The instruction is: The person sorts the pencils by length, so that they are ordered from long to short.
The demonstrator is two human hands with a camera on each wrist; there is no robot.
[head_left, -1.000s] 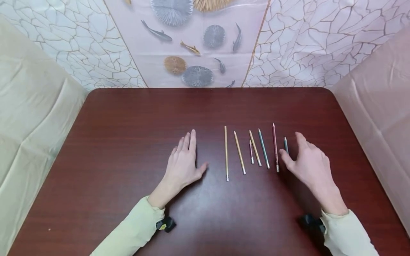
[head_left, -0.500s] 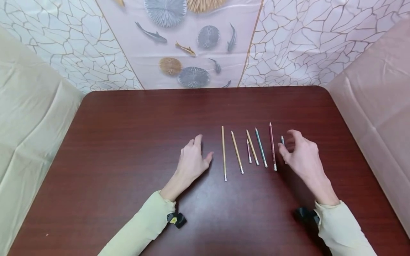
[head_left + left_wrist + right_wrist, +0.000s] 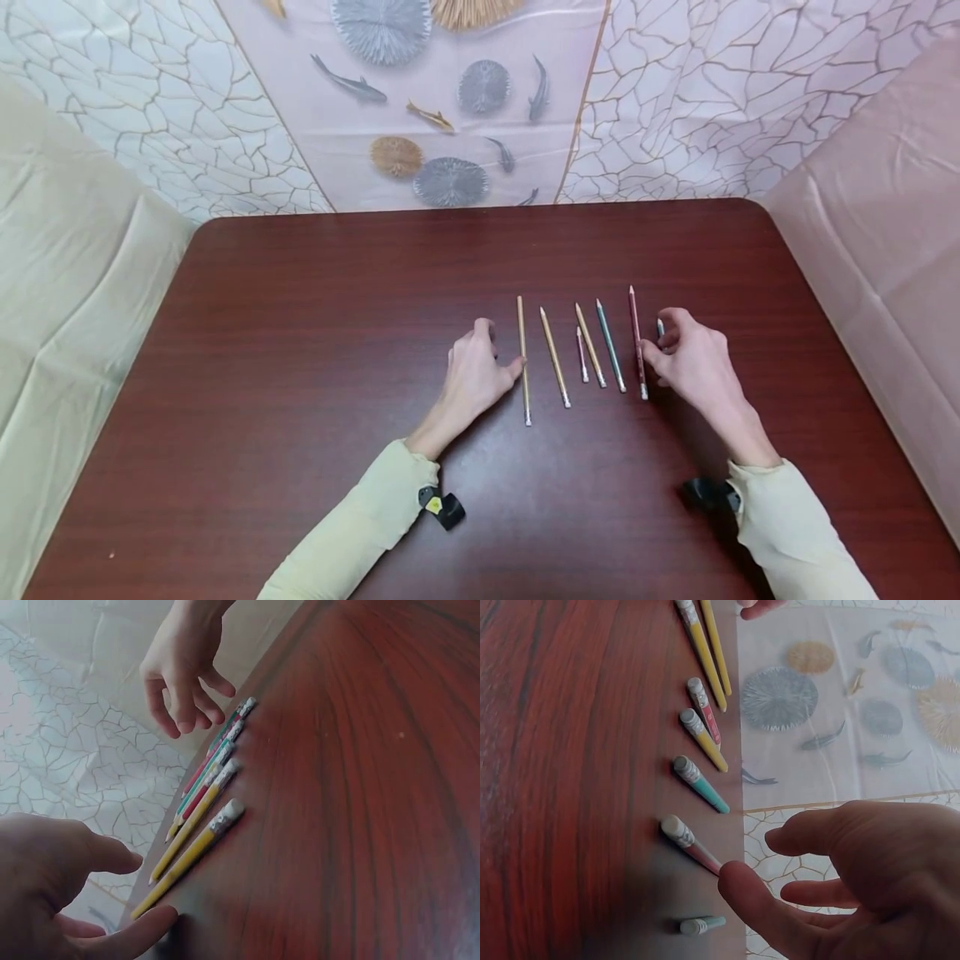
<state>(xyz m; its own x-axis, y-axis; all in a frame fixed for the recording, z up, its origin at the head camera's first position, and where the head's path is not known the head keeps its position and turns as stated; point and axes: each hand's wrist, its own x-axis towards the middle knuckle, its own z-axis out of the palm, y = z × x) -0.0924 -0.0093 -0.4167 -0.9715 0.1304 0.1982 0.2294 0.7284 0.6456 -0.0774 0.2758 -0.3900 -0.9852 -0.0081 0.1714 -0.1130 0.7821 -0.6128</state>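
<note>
Several pencils lie side by side on the table. Leftmost is a long yellow pencil [image 3: 527,400], with my left hand [image 3: 476,375] beside it. That hand's thumb tip is right at the pencil and its bent fingers are apart from the thumb. Further right come a second yellow pencil [image 3: 555,358], a short red pencil [image 3: 582,357], a third yellow pencil [image 3: 591,346] and a teal pencil [image 3: 611,346]. My right hand [image 3: 693,362] hovers between a long red pencil [image 3: 634,317] and a short teal pencil [image 3: 660,327], which it partly hides. A gap shows between its thumb and index finger.
The dark brown table [image 3: 300,292] has its far edge against a patterned cloth backdrop [image 3: 465,100]. Pale cloth walls [image 3: 60,275] stand at both sides. A dark camera [image 3: 448,510] is worn at the left wrist.
My left hand has moved right, up to the long yellow pencil, its fingers bending from straight. The right hand has shifted slightly left over the short teal pencil. The head view has shifted slightly.
</note>
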